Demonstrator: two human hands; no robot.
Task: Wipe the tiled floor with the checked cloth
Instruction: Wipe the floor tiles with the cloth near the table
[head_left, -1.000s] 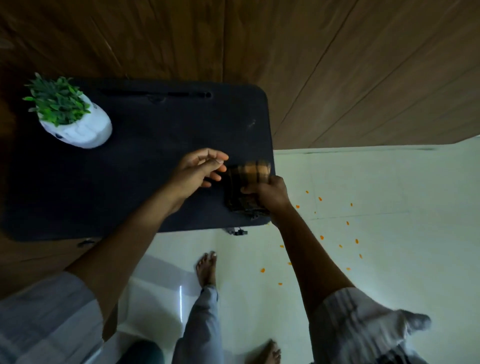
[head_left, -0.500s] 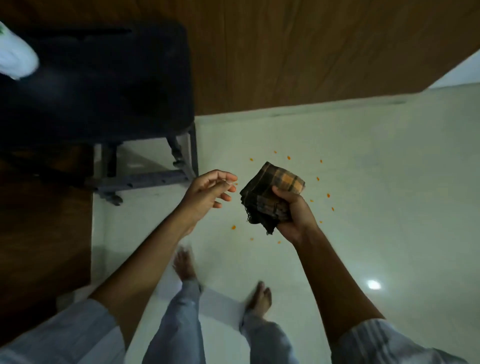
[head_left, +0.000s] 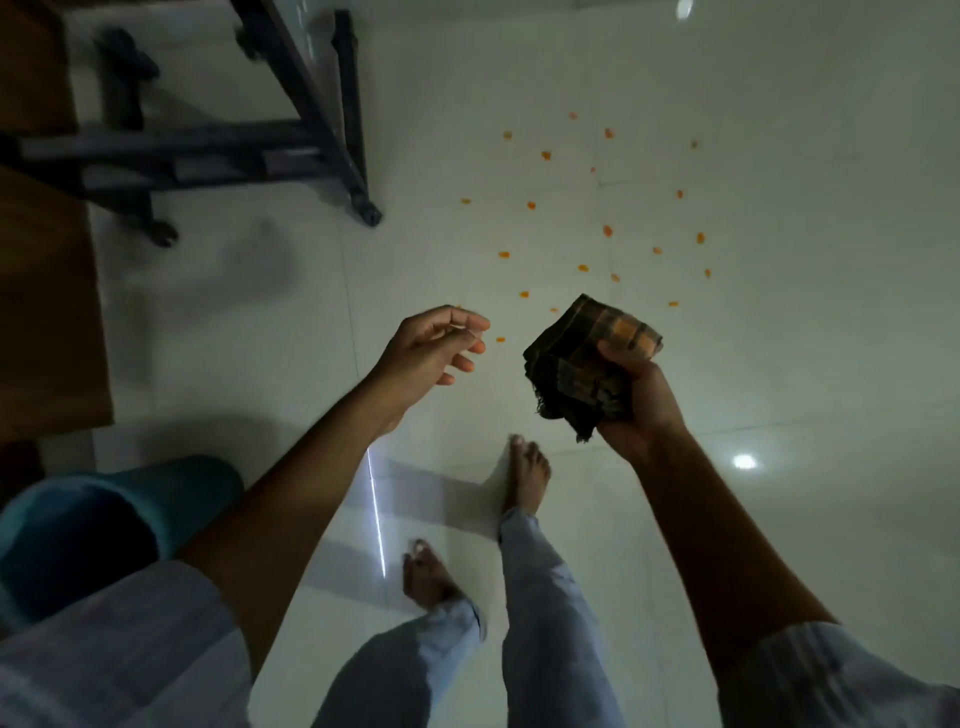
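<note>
My right hand (head_left: 641, 395) grips a folded checked cloth (head_left: 582, 358), dark brown with orange squares, held in the air above the floor. My left hand (head_left: 428, 348) hovers to the cloth's left with loosely curled fingers, holding nothing. The pale tiled floor (head_left: 779, 260) lies below, with several small orange specks (head_left: 608, 230) scattered ahead of the cloth. My bare feet (head_left: 527, 475) stand on the tiles beneath my arms.
The dark metal legs of a table (head_left: 332, 130) stand at the upper left. A wooden surface (head_left: 47, 291) runs along the left edge. A teal bucket (head_left: 104, 525) sits at the lower left beside my left arm.
My right hand lifted the cloth off the black table and carried it out over the floor. My view tilted down, so the tabletop left the frame and the specks came closer.
</note>
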